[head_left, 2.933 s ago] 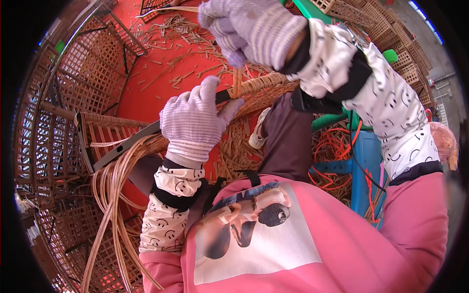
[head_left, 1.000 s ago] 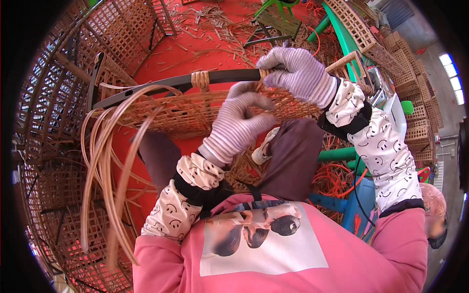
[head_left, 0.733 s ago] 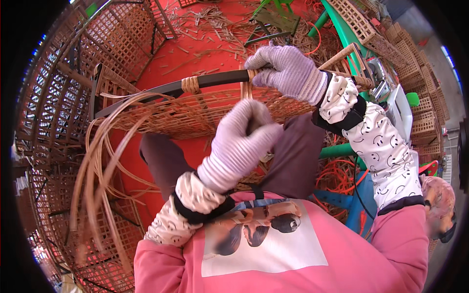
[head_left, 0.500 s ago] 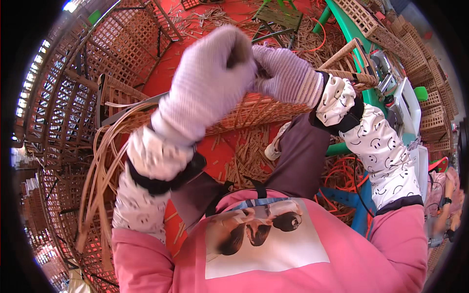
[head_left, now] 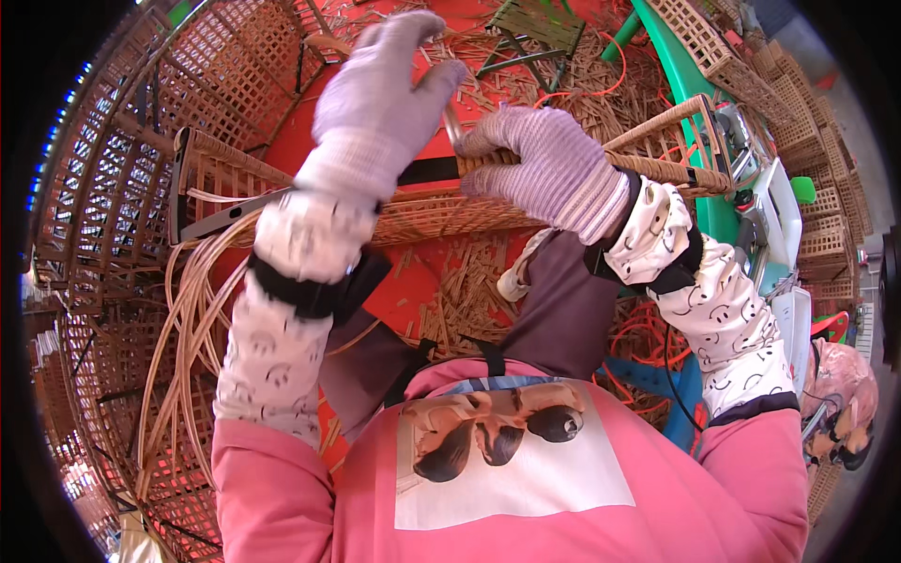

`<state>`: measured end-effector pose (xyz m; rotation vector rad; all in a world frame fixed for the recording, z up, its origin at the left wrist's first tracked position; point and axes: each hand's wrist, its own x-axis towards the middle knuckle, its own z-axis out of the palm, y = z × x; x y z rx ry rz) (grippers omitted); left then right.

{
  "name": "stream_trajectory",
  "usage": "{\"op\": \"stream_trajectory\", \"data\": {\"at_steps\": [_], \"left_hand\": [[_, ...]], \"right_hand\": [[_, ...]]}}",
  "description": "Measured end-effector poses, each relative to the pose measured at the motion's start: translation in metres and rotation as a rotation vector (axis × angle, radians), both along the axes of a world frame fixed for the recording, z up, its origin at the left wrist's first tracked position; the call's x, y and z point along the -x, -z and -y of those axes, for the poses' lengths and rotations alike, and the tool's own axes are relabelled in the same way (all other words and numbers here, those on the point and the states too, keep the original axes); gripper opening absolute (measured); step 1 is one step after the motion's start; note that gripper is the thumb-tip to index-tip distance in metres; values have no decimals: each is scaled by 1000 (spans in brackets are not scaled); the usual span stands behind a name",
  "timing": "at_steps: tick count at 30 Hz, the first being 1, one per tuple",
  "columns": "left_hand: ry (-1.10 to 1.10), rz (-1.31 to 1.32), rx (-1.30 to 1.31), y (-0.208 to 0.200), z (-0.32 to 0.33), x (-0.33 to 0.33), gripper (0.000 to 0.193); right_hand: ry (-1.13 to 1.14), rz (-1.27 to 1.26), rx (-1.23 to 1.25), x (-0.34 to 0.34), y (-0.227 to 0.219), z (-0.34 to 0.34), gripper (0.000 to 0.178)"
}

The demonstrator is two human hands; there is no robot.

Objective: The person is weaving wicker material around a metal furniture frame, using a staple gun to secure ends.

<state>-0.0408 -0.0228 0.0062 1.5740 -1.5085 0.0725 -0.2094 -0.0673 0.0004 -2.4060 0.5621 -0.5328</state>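
My left hand (head_left: 380, 98), in a striped knit glove and slightly blurred, is raised above the near rim, thumb and fingers apart. A pale rattan strip (head_left: 453, 124) stands up from the rim close to its thumb; whether the strip touches that hand is unclear. Right of it my right hand (head_left: 549, 159), gloved alike, is closed round the basket rim (head_left: 427, 172), thumb above and fingers below. That rim is a flat black bar, wrapped with rattan strip beside and under the right hand. The woven basket (head_left: 441, 214) lies across in front of my knees.
Long loose rattan strips (head_left: 192, 310) hang at the left end of the basket. Large woven panels (head_left: 89, 263) stand along the left. Cut scraps (head_left: 469, 291) litter the red floor. A folding stool (head_left: 540, 28) stands ahead; a green beam (head_left: 678, 66) and orange hose (head_left: 648, 342) are at right.
My left hand has moved up and away from the right, from a closed curl to spread fingers. The right hand has settled on the rim, and the wrapped bar now shows between them.
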Motion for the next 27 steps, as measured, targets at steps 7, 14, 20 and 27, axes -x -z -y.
{"op": "stream_trajectory", "data": {"at_steps": [7,14,20,27], "left_hand": [[212,-738,-306,47,-111,35,49],[420,-1269,-465,56,-75,44,50],[282,-884,-541,31,-108,56,22],[179,395,-170,-17,-72,3,35]], "right_hand": [[-120,-104,-292,-12,-2,19,28],[-143,-64,-320,-9,0,21,31],[-186,-11,-136,-6,4,15,32],[-99,28,68,9,4,-8,39]]}}
